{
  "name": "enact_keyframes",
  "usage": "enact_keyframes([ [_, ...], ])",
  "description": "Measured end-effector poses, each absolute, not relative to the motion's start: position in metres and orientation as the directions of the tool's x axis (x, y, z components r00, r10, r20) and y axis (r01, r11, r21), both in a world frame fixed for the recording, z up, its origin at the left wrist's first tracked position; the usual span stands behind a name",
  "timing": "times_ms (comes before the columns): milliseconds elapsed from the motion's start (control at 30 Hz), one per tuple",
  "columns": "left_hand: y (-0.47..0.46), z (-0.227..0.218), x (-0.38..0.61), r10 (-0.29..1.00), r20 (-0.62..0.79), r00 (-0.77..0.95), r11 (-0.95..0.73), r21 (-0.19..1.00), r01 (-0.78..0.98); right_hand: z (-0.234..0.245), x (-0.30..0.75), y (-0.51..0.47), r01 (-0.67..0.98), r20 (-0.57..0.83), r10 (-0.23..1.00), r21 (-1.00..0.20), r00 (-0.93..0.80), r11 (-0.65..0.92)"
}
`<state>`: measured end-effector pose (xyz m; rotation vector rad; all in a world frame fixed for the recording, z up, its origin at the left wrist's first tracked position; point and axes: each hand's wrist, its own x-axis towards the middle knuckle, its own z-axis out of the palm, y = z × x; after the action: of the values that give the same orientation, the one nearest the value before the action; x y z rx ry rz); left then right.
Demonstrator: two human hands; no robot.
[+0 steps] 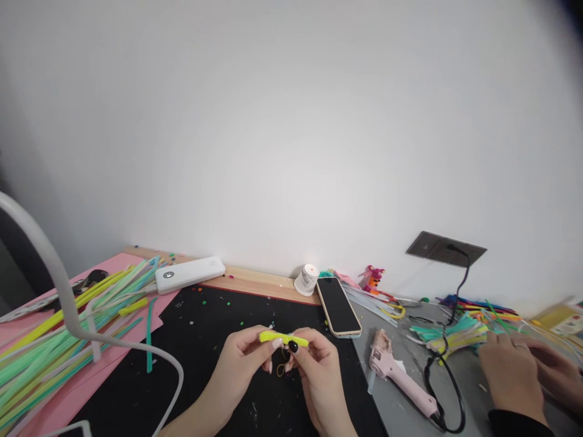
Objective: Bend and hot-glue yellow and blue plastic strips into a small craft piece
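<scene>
A bright yellow pipe cleaner piece [283,338], flattened like a small bow, is held level above the black mat [200,358]. My left hand [243,358] pinches its left half between thumb and fingers. On the other half, my right hand [316,364] closes the same way, its dark-nailed thumb near the middle. A thin yellowish loop [280,371] hangs below, between my fingertips; what it is attached to is hidden.
Bundled pipe cleaners [86,340] lie on pink sheets at left, crossed by a white cable [113,343]. A power bank [190,274], paper cup [306,280] and phone [339,306] sit behind. At right are a pink glue gun [403,376] and another person's hands [514,370].
</scene>
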<state>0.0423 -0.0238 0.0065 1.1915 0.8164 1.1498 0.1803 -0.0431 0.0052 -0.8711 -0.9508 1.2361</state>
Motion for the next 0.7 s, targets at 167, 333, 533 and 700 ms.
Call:
enact_keyframes([
  [167, -0.026, 0.005, 0.042, 0.976, 0.081, 0.2, -0.046, 0.984, -0.172, 0.003, 0.176, -0.043, -0.365, 0.07, 0.993, -0.925, 0.098, 0.101],
  [333, -0.024, -0.003, 0.046, 0.979, 0.117, 0.169, -0.096, 0.987, -0.129, -0.002, 0.171, -0.042, -0.502, -0.035, 0.996, -0.865, 0.083, 0.012],
  [533, -0.03, 0.002, 0.038, 0.884, 0.447, 0.134, -0.461, 0.882, 0.095, 0.002, 0.174, -0.044, -0.512, 0.057, 0.996, -0.855, 0.064, 0.082],
  [700, -0.035, 0.012, 0.031, 0.773, 0.605, 0.192, -0.628, 0.772, 0.097, 0.013, 0.181, -0.048, -0.447, 0.238, 0.971, -0.871, -0.016, 0.205],
])
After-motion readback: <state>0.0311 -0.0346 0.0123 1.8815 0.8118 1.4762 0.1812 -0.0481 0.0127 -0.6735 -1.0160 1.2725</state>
